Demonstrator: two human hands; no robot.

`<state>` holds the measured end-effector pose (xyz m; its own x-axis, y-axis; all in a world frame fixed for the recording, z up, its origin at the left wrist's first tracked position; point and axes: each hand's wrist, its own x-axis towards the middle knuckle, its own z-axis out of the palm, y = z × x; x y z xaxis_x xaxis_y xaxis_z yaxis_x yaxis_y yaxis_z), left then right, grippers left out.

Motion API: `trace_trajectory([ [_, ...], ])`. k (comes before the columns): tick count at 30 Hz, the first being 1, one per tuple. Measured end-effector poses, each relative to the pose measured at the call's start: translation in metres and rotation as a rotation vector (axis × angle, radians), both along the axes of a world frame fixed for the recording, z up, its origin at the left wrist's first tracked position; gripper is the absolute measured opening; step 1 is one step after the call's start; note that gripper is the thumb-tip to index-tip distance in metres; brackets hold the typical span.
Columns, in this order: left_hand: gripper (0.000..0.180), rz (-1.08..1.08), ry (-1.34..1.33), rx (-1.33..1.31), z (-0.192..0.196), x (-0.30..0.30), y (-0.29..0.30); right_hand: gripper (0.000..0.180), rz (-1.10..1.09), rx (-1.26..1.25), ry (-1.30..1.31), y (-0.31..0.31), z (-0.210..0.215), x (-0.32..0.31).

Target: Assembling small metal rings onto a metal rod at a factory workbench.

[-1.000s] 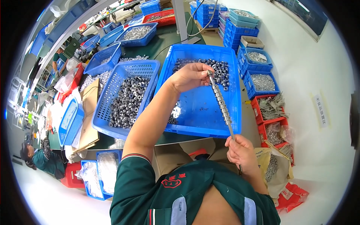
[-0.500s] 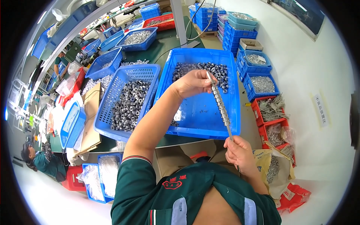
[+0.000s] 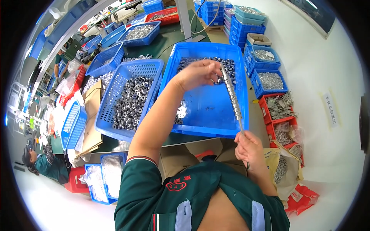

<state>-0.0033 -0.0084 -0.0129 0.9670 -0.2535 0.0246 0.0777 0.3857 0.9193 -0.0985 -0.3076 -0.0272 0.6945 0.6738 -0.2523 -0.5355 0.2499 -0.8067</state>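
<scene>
From my remote seat I saw a dark green worktable (image 3: 175,38) carrying everything, its surface flat and matte under rows of blue plastic bins. The biggest piece near the hands was a solid-walled blue tray (image 3: 210,111), rectangular and smooth, lying toward the table's near edge with a heap of small grey metal rings (image 3: 206,63) gathered at its far end and bare glossy floor elsewhere. Just beside it, on its left, sat a blue lattice basket (image 3: 115,96), its walls an open grid, filled with a dull grey pile of chunkier ring-shaped metal parts (image 3: 131,100). Off the table's right edge, smaller blue crates (image 3: 269,81) of silvery pieces and red bins (image 3: 281,107) of thin metal clips stood on the floor against the white wall. The slimmest thing was the thin metal rod (image 3: 232,96), threaded along most of its length with shiny rings so that it looked ribbed, slanting over the tray from its far end down to its near edge. My left hand (image 3: 198,73) hovered above the ring heap with fingers curled together, pinching the rod's upper tip, apparently with a ring at the fingertips, though I could not tell for certain. My right hand (image 3: 250,148) was closed in a fist around the rod's bare lower end, just past the tray's near rim, close to my green work shirt (image 3: 192,196).
</scene>
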Motion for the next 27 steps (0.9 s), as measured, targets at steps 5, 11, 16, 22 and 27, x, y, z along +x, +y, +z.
trace_trajectory([
  [5,0.019,0.457,-0.210,1.116,-0.051,0.020,0.030,0.021,-0.040,-0.058,-0.011,-0.005,-0.001,0.001],
  [11,0.023,0.326,-0.181,1.633,-0.071,0.027,0.018,0.020,-0.030,-0.073,0.019,-0.010,-0.004,0.002],
  [16,0.022,0.269,-0.074,1.828,-0.071,0.024,0.006,0.020,-0.004,-0.053,0.022,-0.013,-0.008,0.005],
  [22,0.023,0.003,-0.169,1.704,-0.067,0.020,0.006,0.021,-0.018,-0.086,-0.015,-0.013,-0.009,0.004],
  [27,0.020,-0.016,0.129,0.851,-0.040,0.016,0.003,0.018,-0.018,-0.072,0.008,-0.016,-0.007,0.004],
])
